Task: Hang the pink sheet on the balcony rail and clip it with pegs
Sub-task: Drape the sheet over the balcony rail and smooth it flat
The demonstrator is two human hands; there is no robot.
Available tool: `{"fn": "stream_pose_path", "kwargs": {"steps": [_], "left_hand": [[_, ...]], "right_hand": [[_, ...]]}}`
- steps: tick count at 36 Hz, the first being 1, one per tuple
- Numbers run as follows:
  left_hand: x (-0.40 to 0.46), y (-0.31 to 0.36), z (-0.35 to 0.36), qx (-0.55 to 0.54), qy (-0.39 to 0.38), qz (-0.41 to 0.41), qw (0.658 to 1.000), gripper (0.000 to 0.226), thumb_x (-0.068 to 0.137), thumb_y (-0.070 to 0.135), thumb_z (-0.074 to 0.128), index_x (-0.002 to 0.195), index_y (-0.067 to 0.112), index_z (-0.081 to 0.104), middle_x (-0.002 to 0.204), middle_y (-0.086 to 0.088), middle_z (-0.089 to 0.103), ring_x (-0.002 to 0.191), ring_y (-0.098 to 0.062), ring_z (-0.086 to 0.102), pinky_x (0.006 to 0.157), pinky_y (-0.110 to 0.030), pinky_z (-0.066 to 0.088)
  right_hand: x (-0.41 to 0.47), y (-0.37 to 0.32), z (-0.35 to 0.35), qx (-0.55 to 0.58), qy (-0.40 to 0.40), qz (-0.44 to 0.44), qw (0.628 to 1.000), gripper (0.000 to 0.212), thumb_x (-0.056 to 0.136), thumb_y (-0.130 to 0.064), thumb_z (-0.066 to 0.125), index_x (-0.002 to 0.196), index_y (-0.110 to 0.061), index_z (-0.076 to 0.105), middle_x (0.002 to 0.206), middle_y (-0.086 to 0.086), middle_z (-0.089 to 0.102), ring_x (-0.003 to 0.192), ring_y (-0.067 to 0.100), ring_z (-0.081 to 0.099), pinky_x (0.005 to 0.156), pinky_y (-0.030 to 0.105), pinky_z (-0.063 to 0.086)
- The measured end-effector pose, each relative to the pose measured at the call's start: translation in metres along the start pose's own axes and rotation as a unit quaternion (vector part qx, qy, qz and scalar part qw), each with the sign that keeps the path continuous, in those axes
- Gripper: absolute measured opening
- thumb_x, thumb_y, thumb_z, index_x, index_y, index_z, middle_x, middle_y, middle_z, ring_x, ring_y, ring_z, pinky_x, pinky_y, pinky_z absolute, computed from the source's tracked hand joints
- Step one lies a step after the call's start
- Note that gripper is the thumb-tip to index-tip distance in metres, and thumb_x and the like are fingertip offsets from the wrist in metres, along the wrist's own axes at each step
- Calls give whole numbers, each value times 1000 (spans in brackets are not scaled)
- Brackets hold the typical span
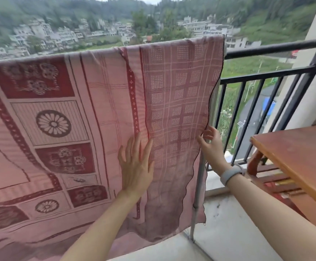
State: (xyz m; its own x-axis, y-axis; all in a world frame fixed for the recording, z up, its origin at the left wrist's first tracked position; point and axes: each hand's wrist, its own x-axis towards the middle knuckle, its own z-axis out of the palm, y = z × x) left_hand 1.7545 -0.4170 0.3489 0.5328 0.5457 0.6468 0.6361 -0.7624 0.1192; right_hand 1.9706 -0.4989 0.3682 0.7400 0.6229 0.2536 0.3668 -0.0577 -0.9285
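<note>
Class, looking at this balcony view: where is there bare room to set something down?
Free: the wooden table top at right, and the floor between table and sheet. Crowded: the rail left of its bare stretch, under the sheet, where both hands, left and right, work.

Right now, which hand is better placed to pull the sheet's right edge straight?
The right hand: its fingers already touch the pink sheet's right edge, while the left hand lies flat further in.

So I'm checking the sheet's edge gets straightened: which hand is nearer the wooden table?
Right. The right hand grips the pink sheet's right edge, beside the wooden table; the left hand lies flat farther left.
</note>
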Motion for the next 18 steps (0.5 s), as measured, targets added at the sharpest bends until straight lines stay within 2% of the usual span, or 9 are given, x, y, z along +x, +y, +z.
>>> {"fn": "stream_pose_path", "kwargs": {"steps": [3, 5, 8, 10, 12, 14, 16, 18], "left_hand": [[-7, -4, 1, -5, -1, -46, 999, 76, 77, 32, 69, 141, 18, 29, 152, -14, 14, 140, -33, 14, 111, -56, 14], [-11, -7, 2, -4, -4, -83, 997, 84, 75, 34, 72, 142, 17, 25, 152, -17, 14, 140, -34, 13, 111, -55, 13], [-16, -13, 4, -24, 9, -171, 985, 99, 71, 41, 73, 145, 16, 13, 153, -21, 8, 141, -35, 9, 111, -54, 12], [-16, -18, 2, -64, 39, -255, 964, 107, 68, 43, 75, 145, 14, 8, 153, -21, 5, 142, -35, 6, 111, -56, 14], [-15, -26, 2, -117, 72, -355, 925, 115, 63, 45, 77, 145, 11, 4, 153, -23, 1, 141, -37, 5, 111, -59, 17], [-12, -35, 1, -162, 79, -455, 872, 124, 57, 56, 73, 145, 8, 0, 154, -22, -4, 141, -38, 2, 110, -61, 17], [-8, -46, -1, -213, 77, -542, 810, 129, 56, 61, 69, 145, 8, -6, 154, -19, -6, 141, -37, 0, 111, -61, 16], [-4, -54, 1, -281, 78, -603, 742, 126, 63, 55, 73, 145, 7, -10, 155, -18, -7, 142, -36, 2, 112, -54, 16]], "right_hand": [[3, 3, 8, 7, 17, 70, 997, 51, 88, -15, 58, 131, -2, 35, 129, 16, 48, 117, 26, 47, 98, 35, 40], [3, 7, 12, 14, 2, 99, 995, 51, 89, -13, 57, 132, -1, 32, 131, 16, 46, 119, 26, 46, 95, 32, 39], [1, 16, 19, 41, -37, 109, 992, 51, 88, -14, 56, 132, -5, 32, 120, 5, 48, 107, 18, 49, 88, 29, 38], [2, 20, 24, 23, -47, 105, 993, 39, 86, -18, 56, 123, -12, 42, 109, -2, 56, 95, 16, 54, 82, 33, 44], [3, 26, 28, -12, -45, 97, 994, 12, 85, -19, 53, 94, -11, 54, 81, 3, 60, 70, 19, 54, 64, 34, 43], [1, 31, 30, -17, -24, 93, 995, 17, 89, -15, 48, 74, -6, 51, 64, 6, 49, 55, 18, 40, 52, 30, 31], [-1, 34, 26, -27, 11, 83, 996, 19, 91, -14, 47, 76, -3, 53, 66, 8, 50, 57, 20, 41, 50, 30, 30], [-3, 34, 19, -64, 44, 75, 994, 19, 91, -14, 47, 80, 0, 56, 71, 11, 53, 63, 23, 44, 51, 33, 28]]}}
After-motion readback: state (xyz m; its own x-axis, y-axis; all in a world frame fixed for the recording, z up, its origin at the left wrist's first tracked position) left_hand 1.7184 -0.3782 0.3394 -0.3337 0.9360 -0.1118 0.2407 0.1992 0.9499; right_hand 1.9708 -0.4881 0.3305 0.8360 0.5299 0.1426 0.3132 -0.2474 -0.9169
